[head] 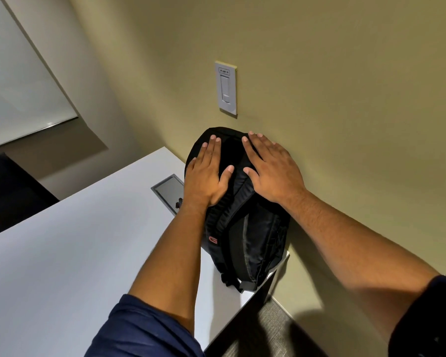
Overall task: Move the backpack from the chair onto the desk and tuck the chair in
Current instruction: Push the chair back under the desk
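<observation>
A black backpack (250, 235) stands upright on the right end of the white desk (70, 253), leaning against the olive wall. Its straps face me, and one bears a small red logo. My left hand (206, 173) lies flat on the upper left of the backpack, fingers spread. My right hand (271, 166) lies flat on its upper right side, fingers also apart. Neither hand grips anything. The chair is out of view.
A grey metal cable hatch (168, 190) is set into the desk just left of the backpack. A white wall switch (226, 88) sits above the backpack. A whiteboard (18, 81) hangs on the left wall. Grey carpet (271, 328) shows beyond the desk's right edge.
</observation>
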`<state>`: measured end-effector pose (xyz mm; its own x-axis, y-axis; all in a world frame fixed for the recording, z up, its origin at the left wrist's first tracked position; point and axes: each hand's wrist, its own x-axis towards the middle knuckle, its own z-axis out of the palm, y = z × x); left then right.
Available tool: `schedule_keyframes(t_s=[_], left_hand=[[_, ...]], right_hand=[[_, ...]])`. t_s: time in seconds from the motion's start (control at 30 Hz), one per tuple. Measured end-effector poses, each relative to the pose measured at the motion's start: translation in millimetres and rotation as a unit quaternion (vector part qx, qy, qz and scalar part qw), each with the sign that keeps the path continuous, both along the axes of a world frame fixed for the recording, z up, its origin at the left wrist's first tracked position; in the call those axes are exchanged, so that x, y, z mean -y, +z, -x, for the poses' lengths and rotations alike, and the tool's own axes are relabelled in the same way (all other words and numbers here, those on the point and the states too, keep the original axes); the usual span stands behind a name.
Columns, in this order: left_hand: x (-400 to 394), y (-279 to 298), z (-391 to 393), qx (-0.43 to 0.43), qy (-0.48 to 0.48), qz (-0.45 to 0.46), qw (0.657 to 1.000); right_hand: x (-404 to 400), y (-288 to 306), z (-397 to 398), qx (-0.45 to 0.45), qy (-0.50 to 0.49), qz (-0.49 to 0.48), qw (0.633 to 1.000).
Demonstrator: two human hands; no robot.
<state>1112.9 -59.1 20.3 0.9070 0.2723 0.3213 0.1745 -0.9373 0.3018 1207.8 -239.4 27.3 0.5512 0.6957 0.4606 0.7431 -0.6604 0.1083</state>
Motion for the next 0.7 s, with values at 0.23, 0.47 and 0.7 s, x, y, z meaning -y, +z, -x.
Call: schedule_keyframes(t_s=[0.23,0.47,0.7], left_hand=[[-36.0,-57.9,55.6,-0.012,0.055,-0.009,0.998],[-59.8,-112.7,95.9,-0.018,0.072,-0.01,0.997],[-73.7,-163.6,124.4,-0.014,0.093,-0.057,0.994]], right_hand=[[-11.3,-16.7,7.9,0.053,-0.042,-0.049,0.997],[-41.7,-48.6,49.9,0.054,-0.067,-0.097,0.992],[-71.7,-130.2,116.1,0.016,0.045,-0.008,0.999]])
